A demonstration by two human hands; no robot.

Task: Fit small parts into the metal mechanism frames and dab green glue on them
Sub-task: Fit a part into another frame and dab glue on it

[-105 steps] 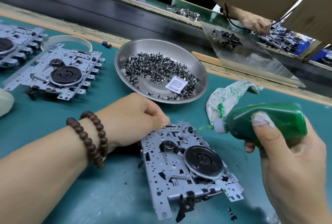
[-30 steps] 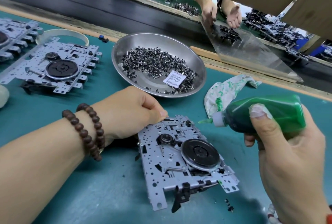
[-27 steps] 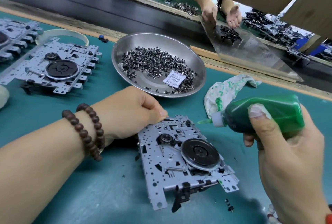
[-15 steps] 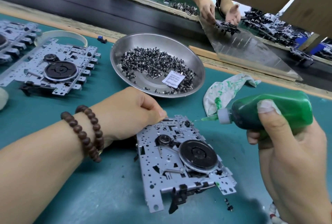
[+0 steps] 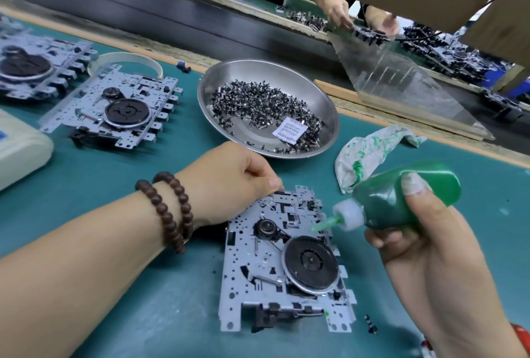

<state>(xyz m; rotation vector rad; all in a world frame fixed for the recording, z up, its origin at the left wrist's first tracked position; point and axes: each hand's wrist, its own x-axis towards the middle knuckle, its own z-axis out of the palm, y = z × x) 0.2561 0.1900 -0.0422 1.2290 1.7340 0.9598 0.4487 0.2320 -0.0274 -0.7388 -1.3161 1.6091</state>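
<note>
Gluing step, I judge — the left hand (image 5: 229, 176) pinches the metal frame (image 5: 284, 260) flat on the surface (image 5: 129, 314), the right hand (image 5: 424, 237) grips the green glue bottle (image 5: 401, 199), nozzle at the frame's edge — next, a gentle squeeze.

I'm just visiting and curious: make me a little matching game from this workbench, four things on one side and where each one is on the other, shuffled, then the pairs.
Things
1. green glue bottle
2. desiccant packet
3. stained rag
4. bead bracelet

Places
A. in the steel bowl among the small parts
B. on the left wrist
C. held in the right hand, nozzle over the frame
D. on the mat, right of the bowl

Pairs: 1-C, 2-A, 3-D, 4-B
</note>
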